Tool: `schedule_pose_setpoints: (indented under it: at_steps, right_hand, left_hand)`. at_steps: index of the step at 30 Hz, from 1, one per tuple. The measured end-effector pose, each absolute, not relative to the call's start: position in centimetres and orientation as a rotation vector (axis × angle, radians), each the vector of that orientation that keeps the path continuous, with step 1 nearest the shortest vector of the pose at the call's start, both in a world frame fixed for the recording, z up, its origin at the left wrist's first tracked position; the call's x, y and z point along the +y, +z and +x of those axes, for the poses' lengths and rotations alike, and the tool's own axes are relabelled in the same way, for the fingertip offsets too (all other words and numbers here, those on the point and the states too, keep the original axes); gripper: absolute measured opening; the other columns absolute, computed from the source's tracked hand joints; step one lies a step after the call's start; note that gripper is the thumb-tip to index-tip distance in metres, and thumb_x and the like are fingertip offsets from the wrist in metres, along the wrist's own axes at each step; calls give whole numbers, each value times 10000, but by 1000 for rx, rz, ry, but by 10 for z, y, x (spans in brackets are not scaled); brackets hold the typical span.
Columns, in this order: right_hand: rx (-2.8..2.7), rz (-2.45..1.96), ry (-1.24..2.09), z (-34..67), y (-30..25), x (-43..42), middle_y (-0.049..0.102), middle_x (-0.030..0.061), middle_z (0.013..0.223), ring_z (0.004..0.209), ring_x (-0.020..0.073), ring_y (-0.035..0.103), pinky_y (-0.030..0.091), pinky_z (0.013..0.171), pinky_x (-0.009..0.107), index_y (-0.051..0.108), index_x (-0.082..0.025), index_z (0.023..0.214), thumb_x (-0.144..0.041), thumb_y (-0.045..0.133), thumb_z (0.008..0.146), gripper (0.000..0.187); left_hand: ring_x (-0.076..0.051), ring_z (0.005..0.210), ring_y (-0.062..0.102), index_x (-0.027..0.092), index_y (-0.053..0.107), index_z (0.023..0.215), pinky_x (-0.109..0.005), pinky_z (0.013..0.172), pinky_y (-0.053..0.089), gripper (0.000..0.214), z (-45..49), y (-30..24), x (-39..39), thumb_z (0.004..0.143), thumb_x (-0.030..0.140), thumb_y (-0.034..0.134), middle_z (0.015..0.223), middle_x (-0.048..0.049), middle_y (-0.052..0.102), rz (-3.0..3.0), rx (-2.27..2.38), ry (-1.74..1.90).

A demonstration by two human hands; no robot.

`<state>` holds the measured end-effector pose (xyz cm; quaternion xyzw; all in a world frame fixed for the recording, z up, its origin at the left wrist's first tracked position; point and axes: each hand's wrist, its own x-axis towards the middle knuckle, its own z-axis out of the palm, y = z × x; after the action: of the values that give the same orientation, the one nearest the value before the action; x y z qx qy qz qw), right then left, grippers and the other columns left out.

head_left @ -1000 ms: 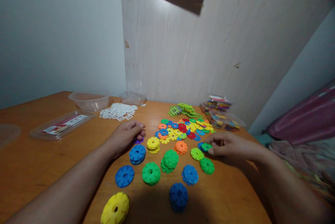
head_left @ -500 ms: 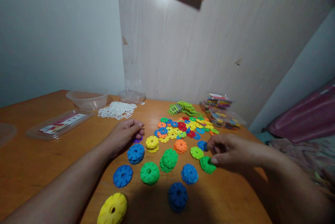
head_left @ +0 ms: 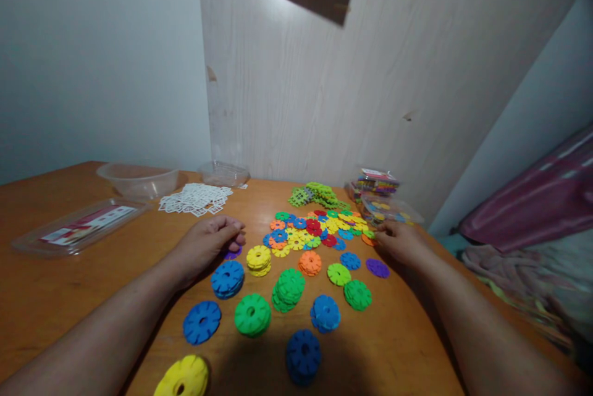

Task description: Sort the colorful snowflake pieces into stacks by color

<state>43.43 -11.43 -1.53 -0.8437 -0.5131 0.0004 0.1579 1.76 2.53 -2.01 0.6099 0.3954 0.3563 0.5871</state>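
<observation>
Many coloured toothed plastic discs lie on the wooden table [head_left: 69,297]. My left hand [head_left: 208,241] rests on the table with its fingers curled, fingertips pressing a purple disc [head_left: 231,254] beside a yellow stack [head_left: 258,259]. My right hand [head_left: 402,241] lies knuckles up at the right edge of the loose pile of mixed discs [head_left: 315,229], its bent fingertips on an orange disc [head_left: 368,239]. A single purple disc [head_left: 377,268] lies just in front of that hand. Sorted stacks sit nearer me: green [head_left: 356,294], green [head_left: 290,288], blue [head_left: 325,312], orange [head_left: 309,263].
More stacks stand near the front edge: blue [head_left: 303,353], green [head_left: 252,314], blue [head_left: 201,322], yellow [head_left: 183,377]. White square pieces [head_left: 194,198], a clear bowl [head_left: 136,178], a clear lid [head_left: 74,228] and packs of pieces [head_left: 377,189] line the back. Bedding [head_left: 523,260] lies at the right.
My right hand has left the green stack and moved back and right to the edge of the loose pile. A purple disc now shows where it was. My left hand has stayed put.
</observation>
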Motion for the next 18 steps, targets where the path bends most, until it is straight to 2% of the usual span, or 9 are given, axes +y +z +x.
schedule_pose_setpoints:
  at_steps: [3,5,13,16,18]
  right_hand:
    - [-1430,-2512,57,428,-15,-111,701,105,831,718,212,609,336,567,277,724,-174,809,-561,507,827,444]
    - [-1410,-2552,65,424,-16,-108,701,115,823,705,215,611,328,553,279,723,-167,794,-611,506,815,495]
    - [-1532,-2507,81,423,-16,-108,683,74,751,677,184,598,318,554,263,702,-174,722,-472,518,832,367]
    - [-1514,-2493,-65,423,-12,-113,685,92,820,712,195,581,314,576,272,723,-183,750,-413,532,820,307]
    - [-1420,-2457,-209,418,-7,-118,666,95,793,693,199,555,296,570,282,712,-187,734,-404,519,822,303]
  left_hand:
    - [-116,652,581,154,619,901,-232,591,441,318,17,-19,25,769,437,682,785,-41,671,1433,931,819]
    - [-116,651,581,152,617,903,-235,595,445,320,17,-19,24,765,433,685,782,-39,668,1423,926,818]
    - [-107,622,570,151,612,876,-232,586,438,302,19,-16,20,745,408,699,758,-33,667,1381,908,837]
    - [-108,626,572,147,606,882,-230,583,435,309,19,-14,19,750,412,695,759,-33,666,1383,927,829]
    - [-107,628,573,145,603,884,-227,582,435,310,19,-14,19,752,411,694,760,-33,666,1378,923,821]
